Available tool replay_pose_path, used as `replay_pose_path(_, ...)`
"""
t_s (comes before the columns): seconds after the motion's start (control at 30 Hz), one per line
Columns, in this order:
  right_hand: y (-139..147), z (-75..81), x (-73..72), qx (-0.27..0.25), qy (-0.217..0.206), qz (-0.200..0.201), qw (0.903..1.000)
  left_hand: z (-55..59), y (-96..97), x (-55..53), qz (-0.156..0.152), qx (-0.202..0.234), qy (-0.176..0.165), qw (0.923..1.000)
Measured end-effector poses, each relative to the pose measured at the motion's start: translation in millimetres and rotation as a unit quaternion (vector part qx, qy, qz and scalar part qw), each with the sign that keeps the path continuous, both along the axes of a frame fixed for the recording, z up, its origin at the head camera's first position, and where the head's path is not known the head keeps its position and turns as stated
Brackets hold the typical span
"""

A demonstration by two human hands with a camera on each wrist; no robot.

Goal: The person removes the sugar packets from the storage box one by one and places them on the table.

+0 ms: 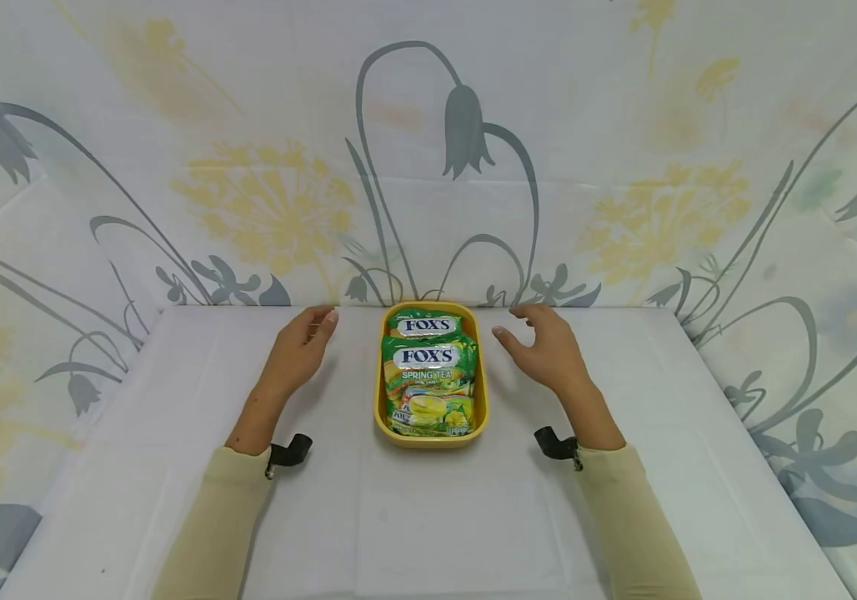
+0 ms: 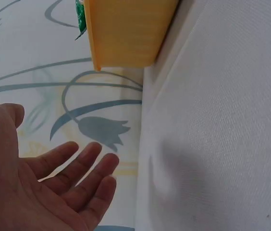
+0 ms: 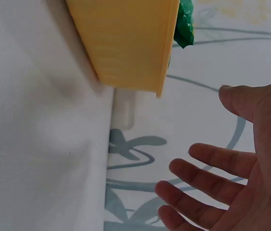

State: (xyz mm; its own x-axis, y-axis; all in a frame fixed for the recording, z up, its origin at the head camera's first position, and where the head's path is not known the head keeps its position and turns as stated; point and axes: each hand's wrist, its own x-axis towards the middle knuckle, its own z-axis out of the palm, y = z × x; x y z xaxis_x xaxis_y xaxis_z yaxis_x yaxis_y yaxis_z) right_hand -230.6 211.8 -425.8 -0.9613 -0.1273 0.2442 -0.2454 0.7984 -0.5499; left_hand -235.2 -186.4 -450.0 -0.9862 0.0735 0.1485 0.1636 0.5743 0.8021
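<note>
By the table's (image 1: pixel 428 517) back edge, the tray (image 1: pixel 432 442) holds candy packs (image 1: pixel 428 387); my left hand (image 1: pixel 299 347) and right hand (image 1: pixel 548 348) flank it, loosely spread, empty. Probably pre-grab, so next needs both closing in evenly.

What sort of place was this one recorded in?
Probably a staged tabletop filming booth: a white-covered table, a flower-patterned backdrop around three sides, and a yellow tray of candy packets.

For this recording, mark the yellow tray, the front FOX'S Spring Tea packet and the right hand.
Yellow tray (image 1: pixel 432 442), head view: outer wall on the near side.
Front FOX'S Spring Tea packet (image 1: pixel 429 387), head view: middle of its printed face.
Right hand (image 1: pixel 547 348), head view: middle of the visible hand.
</note>
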Motion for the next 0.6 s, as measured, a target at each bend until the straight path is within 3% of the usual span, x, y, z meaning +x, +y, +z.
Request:
replay_pose_path(0.27,-15,8.3,8.8,-0.004,-0.015,0.028,0.9995,-2.5,8.8,6.2,-0.038,0.024,-0.043,0.9981)
replay_pose_path(0.6,-29,10.5,16.1,-0.005,-0.021,0.072,0.9972,-7.2,23.1,11.8,-0.090,0.026,-0.066,0.9935)
